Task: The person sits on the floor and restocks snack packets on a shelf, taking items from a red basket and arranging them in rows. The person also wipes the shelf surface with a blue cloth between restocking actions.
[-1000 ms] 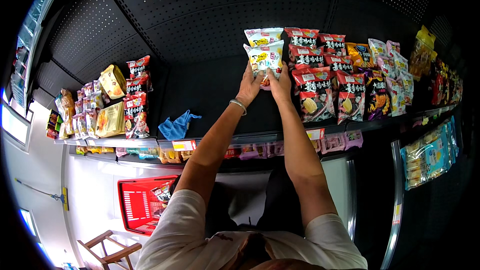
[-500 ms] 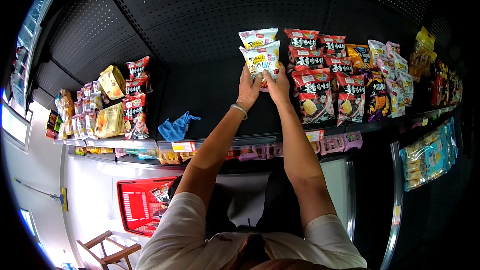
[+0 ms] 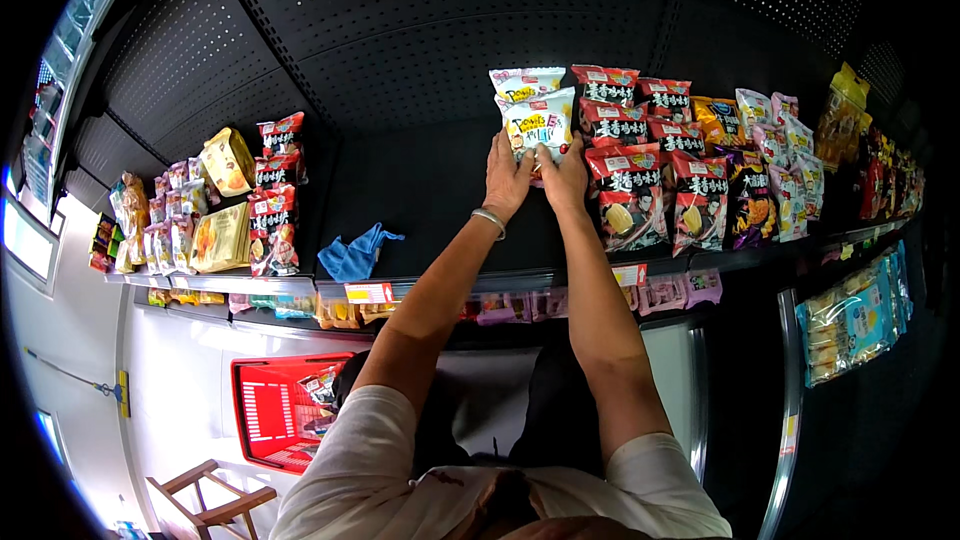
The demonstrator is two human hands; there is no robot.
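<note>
left hand [image 3: 508, 178] and right hand [image 3: 564, 178] clamped on glossy white pillow-shaped packet [image 3: 540, 122] | multicoloured lettering | red-black packet [image 3: 630, 198] beside, white lettering

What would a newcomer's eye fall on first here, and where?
Probably the front white bag at upper centre, in the grip of the left hand and right hand. Next, the red basket at lower left, then the blue cloth on the black shelf, left of the hands.

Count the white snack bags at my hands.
2: the front bag, between the left hand and right hand, and the rear bag directly behind it. Others may be hidden.
</note>
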